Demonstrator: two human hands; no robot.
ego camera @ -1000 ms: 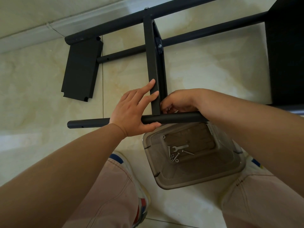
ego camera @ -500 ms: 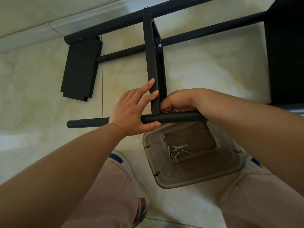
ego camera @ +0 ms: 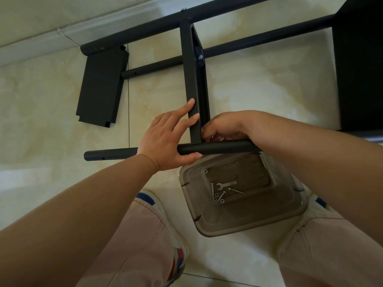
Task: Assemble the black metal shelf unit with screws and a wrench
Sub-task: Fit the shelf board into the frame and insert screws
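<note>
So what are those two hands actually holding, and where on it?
The left hand holds the near black tube beside its joint with the crossbar, thumb under, fingers flat against the crossbar. The right hand curls at that joint; whatever it pinches is hidden.

A pale marbled tile floor (ego camera: 51,112) carried everything. At about ten o'clock lay a flat black shelf panel (ego camera: 101,88). Across twelve o'clock the black shelf frame (ego camera: 238,43) rested on its side. Toward five o'clock sat a clear plastic bin (ego camera: 269,222), a small wrench (ego camera: 226,184) and several screws (ego camera: 217,194) loose inside it.
</note>
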